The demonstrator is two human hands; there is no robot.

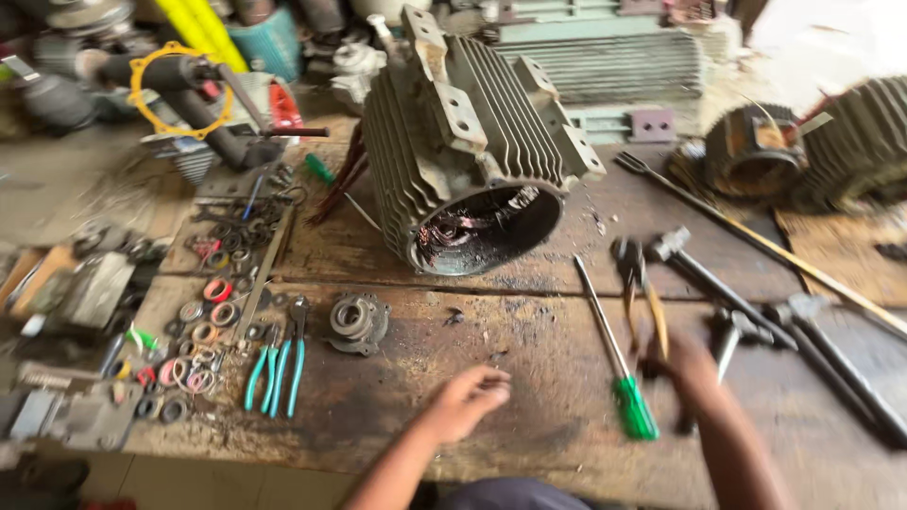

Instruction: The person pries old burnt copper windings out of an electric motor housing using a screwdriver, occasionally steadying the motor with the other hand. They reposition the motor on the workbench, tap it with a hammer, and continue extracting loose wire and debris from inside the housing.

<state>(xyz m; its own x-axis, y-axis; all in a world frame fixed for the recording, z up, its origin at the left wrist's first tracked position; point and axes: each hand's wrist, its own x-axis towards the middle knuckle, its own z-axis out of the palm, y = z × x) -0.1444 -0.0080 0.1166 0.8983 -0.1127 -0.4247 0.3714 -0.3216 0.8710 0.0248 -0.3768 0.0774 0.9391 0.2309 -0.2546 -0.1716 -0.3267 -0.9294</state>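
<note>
On the stained, dark wooden tabletop [529, 378] the right hand [682, 364] is at the handles of a pair of pliers with yellowish-brown handles [635, 288], which lie with their jaws pointing away from the person. The hand is blurred, so I cannot tell whether its grip has shut on the handles or only touches them. Just left of the pliers lies a long screwdriver with a green handle [619, 364], its steel shaft pointing toward the big grey finned motor housing [472, 142] — that housing lies on its side, open end toward the camera, with copper windings showing inside.

The left hand [468, 401] hovers over bare wood, fingers loosely curled, holding nothing. Farther left lie two pliers with teal handles [279, 364] and a small round metal bearing cover [357, 321]. Right of the right hand rest several dark hammers [756, 326].
</note>
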